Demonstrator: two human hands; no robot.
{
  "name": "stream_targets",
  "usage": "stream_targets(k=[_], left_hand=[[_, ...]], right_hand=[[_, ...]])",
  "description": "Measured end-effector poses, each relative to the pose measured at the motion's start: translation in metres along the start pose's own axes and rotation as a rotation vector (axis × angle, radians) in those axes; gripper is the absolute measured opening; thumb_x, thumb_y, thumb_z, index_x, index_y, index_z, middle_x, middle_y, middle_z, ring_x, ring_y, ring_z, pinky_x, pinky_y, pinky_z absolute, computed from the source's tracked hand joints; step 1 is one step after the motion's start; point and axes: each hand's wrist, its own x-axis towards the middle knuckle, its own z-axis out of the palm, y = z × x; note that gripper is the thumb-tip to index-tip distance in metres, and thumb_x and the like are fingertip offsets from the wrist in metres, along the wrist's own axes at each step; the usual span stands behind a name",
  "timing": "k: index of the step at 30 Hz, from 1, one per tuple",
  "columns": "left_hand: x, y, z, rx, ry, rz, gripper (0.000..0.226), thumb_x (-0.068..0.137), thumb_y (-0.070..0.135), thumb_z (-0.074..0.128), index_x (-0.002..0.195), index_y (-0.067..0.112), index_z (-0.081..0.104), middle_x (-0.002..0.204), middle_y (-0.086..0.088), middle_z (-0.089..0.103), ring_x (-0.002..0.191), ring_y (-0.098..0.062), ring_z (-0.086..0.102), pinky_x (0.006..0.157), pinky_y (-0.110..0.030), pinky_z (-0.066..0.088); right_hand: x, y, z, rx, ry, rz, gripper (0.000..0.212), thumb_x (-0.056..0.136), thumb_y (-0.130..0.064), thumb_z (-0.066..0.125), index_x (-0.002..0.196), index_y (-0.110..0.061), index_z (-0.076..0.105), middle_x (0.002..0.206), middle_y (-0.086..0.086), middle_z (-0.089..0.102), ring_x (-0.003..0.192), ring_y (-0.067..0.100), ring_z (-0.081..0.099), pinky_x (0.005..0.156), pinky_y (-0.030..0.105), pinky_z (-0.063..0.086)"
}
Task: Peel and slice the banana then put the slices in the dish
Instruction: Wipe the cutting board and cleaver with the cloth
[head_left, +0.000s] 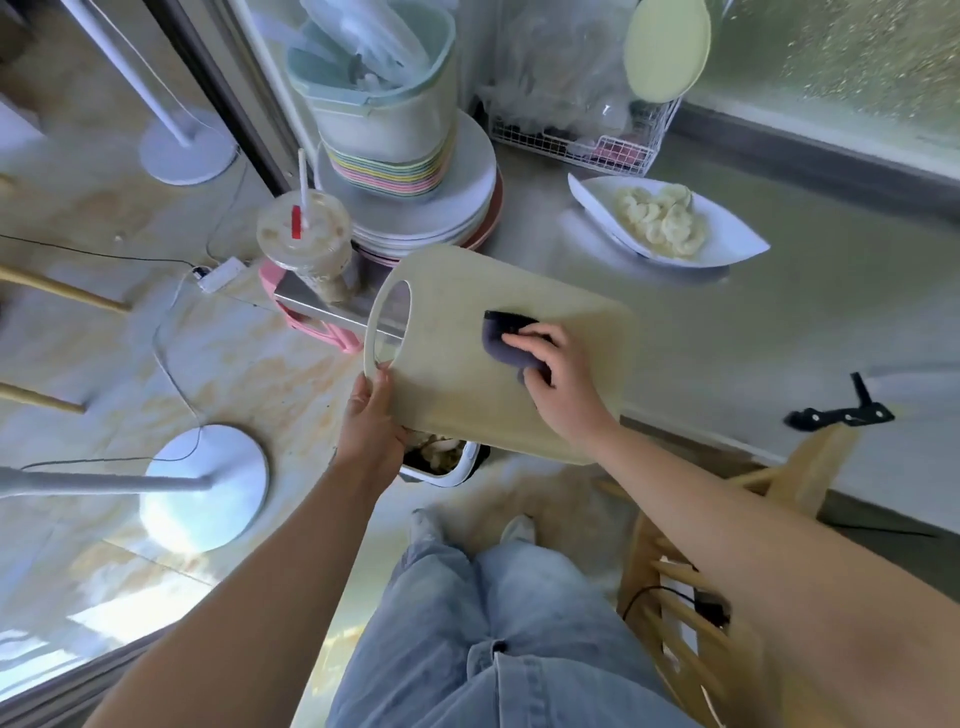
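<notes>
2 hands (370, 415) (558, 382), 1 board (457, 384), 1 cloth (496, 332)

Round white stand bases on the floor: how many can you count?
2: the far base at upper left, the near base at lower left. A third pole stands at the top; its base may be hidden.

My banana slices (660, 221) lie pale and round, piled in the dish (732, 247). The dish is white, boat-shaped, upright on the counter (779, 322).
</notes>
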Motion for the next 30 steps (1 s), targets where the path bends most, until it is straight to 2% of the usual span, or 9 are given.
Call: stream_targets(k=[4, 10, 12, 15, 18, 20, 24, 27, 30], left_hand=[[-0.001, 0.015, -0.006, 0.006, -0.099, 0.05, 0.025, 0.104, 0.017, 0.037, 0.095, 0.022, 0.059, 0.091, 0.004, 0.062, 0.084, -0.009, 0.057, 0.076, -0.024, 0.052], [0.003, 0.038, -0.028, 0.331, -0.124, 0.175, 0.023, 0.095, 0.001, 0.051, 0.1, 0.023, 0.055, 0.083, -0.011, 0.059, 0.071, -0.016, 0.055, 0.065, -0.025, 0.048], [0.007, 0.044, -0.036, 0.454, -0.091, 0.171, 0.028, 0.09, -0.002, 0.054, 0.096, 0.025, 0.053, 0.085, -0.014, 0.06, 0.072, -0.02, 0.056, 0.066, -0.03, 0.048], [0.015, 0.049, -0.041, 0.627, 0.021, 0.128, 0.023, 0.083, 0.002, 0.062, 0.102, 0.014, 0.057, 0.095, -0.012, 0.065, 0.082, -0.027, 0.061, 0.066, -0.037, 0.052], [0.017, 0.056, -0.041, 0.836, 0.072, 0.139, 0.019, 0.082, 0.003, 0.06, 0.098, 0.012, 0.058, 0.09, -0.008, 0.063, 0.072, -0.026, 0.06, 0.061, -0.035, 0.055], [0.016, 0.06, -0.039, 0.821, 0.055, 0.085, 0.015, 0.086, 0.006, 0.058, 0.099, 0.012, 0.054, 0.097, -0.01, 0.059, 0.07, -0.025, 0.062, 0.062, -0.041, 0.06], [0.011, 0.066, -0.033, 0.632, 0.012, -0.087, 0.021, 0.095, 0.024, 0.052, 0.111, 0.013, 0.047, 0.115, -0.006, 0.047, 0.104, -0.031, 0.056, 0.064, -0.041, 0.06], [0.011, 0.065, -0.033, 0.612, 0.026, -0.072, 0.018, 0.099, 0.03, 0.044, 0.108, 0.014, 0.045, 0.109, -0.005, 0.045, 0.105, -0.034, 0.054, 0.066, -0.045, 0.06], [0.014, 0.063, -0.034, 0.58, 0.005, 0.008, 0.018, 0.1, 0.023, 0.043, 0.11, 0.008, 0.047, 0.095, -0.002, 0.042, 0.101, -0.029, 0.049, 0.069, -0.048, 0.059]], right_hand=[[0.025, -0.025, -0.013, 0.052, 0.119, 0.031, 0.047, 0.078, 0.006, 0.043, 0.118, -0.006, 0.064, 0.115, 0.011, 0.051, 0.109, 0.023, 0.051, 0.1, 0.028, 0.04], [0.009, -0.048, 0.017, -0.007, -0.046, -0.016, 0.047, 0.077, 0.009, 0.048, 0.12, -0.006, 0.063, 0.116, 0.011, 0.051, 0.111, 0.028, 0.05, 0.101, 0.033, 0.038], [0.007, -0.051, 0.021, -0.013, 0.002, 0.019, 0.046, 0.078, 0.01, 0.049, 0.118, -0.005, 0.064, 0.115, 0.013, 0.052, 0.11, 0.028, 0.051, 0.101, 0.028, 0.037], [0.007, -0.056, 0.022, -0.031, 0.017, 0.09, 0.045, 0.079, 0.013, 0.048, 0.119, -0.002, 0.063, 0.115, 0.016, 0.052, 0.11, 0.028, 0.051, 0.097, 0.017, 0.031], [0.001, -0.063, 0.025, -0.048, -0.018, 0.104, 0.044, 0.08, 0.012, 0.048, 0.12, -0.001, 0.062, 0.117, 0.017, 0.051, 0.111, 0.028, 0.05, 0.095, 0.013, 0.028], [0.001, -0.064, 0.027, -0.046, -0.024, 0.13, 0.045, 0.081, 0.012, 0.048, 0.121, -0.002, 0.062, 0.118, 0.016, 0.051, 0.111, 0.028, 0.05, 0.097, 0.017, 0.031], [0.002, -0.07, 0.024, -0.066, 0.08, 0.096, 0.045, 0.081, 0.01, 0.048, 0.122, -0.004, 0.062, 0.118, 0.015, 0.052, 0.112, 0.027, 0.051, 0.102, 0.024, 0.036], [0.007, -0.072, 0.023, -0.052, 0.25, 0.01, 0.048, 0.079, 0.014, 0.045, 0.124, 0.0, 0.059, 0.118, 0.019, 0.051, 0.108, 0.024, 0.049, 0.095, 0.006, 0.033], [0.008, -0.07, 0.042, -0.106, 0.163, 0.011, 0.051, 0.078, 0.008, 0.05, 0.126, -0.005, 0.059, 0.119, 0.018, 0.05, 0.112, 0.032, 0.048, 0.102, 0.02, 0.031]])
